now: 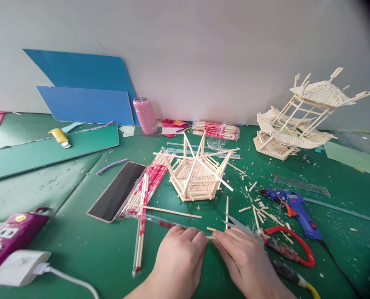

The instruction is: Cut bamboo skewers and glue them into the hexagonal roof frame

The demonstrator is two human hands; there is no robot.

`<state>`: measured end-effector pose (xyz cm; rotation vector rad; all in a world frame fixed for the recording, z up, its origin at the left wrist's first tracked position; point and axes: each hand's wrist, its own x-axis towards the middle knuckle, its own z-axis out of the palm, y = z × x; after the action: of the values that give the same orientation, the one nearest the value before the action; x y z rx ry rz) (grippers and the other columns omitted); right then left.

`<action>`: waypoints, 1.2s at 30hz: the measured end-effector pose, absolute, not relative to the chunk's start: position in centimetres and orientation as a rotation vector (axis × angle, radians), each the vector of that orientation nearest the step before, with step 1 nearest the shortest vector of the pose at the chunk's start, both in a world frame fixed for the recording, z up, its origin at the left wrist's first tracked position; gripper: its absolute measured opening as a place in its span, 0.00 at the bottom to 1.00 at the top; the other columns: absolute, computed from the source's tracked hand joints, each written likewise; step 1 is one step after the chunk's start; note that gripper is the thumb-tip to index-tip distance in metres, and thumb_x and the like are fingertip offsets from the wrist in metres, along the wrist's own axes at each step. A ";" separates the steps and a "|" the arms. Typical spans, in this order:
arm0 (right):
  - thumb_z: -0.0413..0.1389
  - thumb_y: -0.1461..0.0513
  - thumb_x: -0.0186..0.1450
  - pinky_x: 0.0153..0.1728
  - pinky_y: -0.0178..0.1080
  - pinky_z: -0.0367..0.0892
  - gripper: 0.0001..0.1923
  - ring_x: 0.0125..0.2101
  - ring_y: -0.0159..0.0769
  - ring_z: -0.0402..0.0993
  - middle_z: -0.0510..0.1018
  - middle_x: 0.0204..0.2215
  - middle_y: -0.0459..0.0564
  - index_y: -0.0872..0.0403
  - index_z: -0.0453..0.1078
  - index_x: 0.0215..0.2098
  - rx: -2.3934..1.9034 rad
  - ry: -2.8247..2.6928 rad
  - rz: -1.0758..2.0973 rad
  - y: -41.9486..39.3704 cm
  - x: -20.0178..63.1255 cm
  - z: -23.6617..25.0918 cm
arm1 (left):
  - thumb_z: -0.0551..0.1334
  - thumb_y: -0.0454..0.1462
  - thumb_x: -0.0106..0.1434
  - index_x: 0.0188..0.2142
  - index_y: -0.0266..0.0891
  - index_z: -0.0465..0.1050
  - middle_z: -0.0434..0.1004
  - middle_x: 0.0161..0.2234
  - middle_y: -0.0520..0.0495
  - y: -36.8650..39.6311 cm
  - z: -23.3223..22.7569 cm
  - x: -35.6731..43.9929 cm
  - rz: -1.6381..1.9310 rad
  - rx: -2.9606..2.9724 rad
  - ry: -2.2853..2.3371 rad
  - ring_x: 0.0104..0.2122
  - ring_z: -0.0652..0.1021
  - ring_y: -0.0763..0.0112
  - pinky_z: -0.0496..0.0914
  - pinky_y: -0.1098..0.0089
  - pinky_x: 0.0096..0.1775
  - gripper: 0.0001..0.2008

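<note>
Stick (209, 238), one, short, pale: toward the desk's (110, 253) near edge, pinched by the fingers of left hand (181, 250) and right hand (242, 251). Step in hand, apparently: breaking or aligning it; next move calls for firm, even pinching.

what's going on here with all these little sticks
A person's left-hand grip and right-hand grip meet at a short, pale wooden stick, pinched between the fingers. Just beyond them on the green tabletop stands an open, many-sided frame of pale wooden sticks, untouched by either grip. Loose wooden scraps lie to its right, along with a blue hot-glue gun that nobody is holding. A taller, tiered pale-wood model sits at the back right.
</note>
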<state>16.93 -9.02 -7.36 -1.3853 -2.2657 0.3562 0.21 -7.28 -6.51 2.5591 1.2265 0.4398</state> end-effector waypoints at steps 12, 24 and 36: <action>0.45 0.59 0.66 0.20 0.33 0.56 0.19 0.19 0.30 0.68 0.72 0.17 0.43 0.52 0.66 0.20 -1.444 -2.209 0.848 -9.1 17.8 -4.4 | 0.49 0.30 0.60 0.23 0.39 0.63 0.70 0.20 0.48 -6.2 -6.2 -0.8 0.456 2.577 0.902 0.19 0.68 0.69 0.59 0.69 0.25 0.11; 0.51 0.54 0.64 0.31 0.32 0.62 0.11 0.28 0.29 0.63 0.70 0.28 0.43 0.43 0.74 0.38 -1.331 -1.317 1.426 -7.6 17.8 -4.4 | 0.49 0.31 0.64 0.29 0.37 0.70 0.71 0.25 0.47 -6.5 -7.1 -0.6 0.379 2.549 1.050 0.25 0.69 0.67 0.61 0.67 0.29 0.12; 0.53 0.52 0.62 0.26 0.32 0.58 0.14 0.23 0.27 0.58 0.65 0.20 0.42 0.52 0.74 0.37 -1.301 -1.124 1.573 -7.5 16.6 -5.5 | 0.53 0.35 0.63 0.32 0.37 0.73 0.70 0.31 0.44 -6.3 -7.2 -0.3 0.568 2.163 1.179 0.32 0.69 0.63 0.65 0.63 0.35 0.10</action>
<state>16.61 -7.52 -5.47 -1.3011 -1.1241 1.5728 -0.27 -6.28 -7.15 2.1630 1.1790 0.5680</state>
